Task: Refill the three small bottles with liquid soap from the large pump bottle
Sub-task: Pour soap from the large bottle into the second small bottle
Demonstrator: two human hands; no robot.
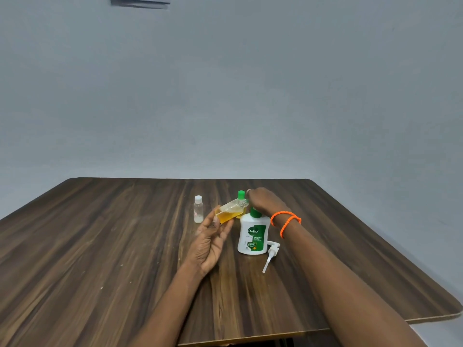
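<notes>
My left hand (211, 237) holds a small clear bottle (230, 210), part full of amber soap, by its base. The bottle is tilted, and its uncapped threaded neck points right. My right hand (264, 200), fingers curled downward, sits just right of that neck; whatever it holds is hidden. The large white and green soap bottle (253, 236) stands below that hand with its pump off. The white pump (270, 254) lies on the table to its right. A small green-capped bottle (241, 194) stands behind the held one. A small white-capped bottle (198, 209) stands to the left.
Everything sits near the middle of a dark wooden table (100, 246), with a grey wall behind it. The table's right edge runs diagonally toward me. Orange bead bands (285, 221) circle my right wrist.
</notes>
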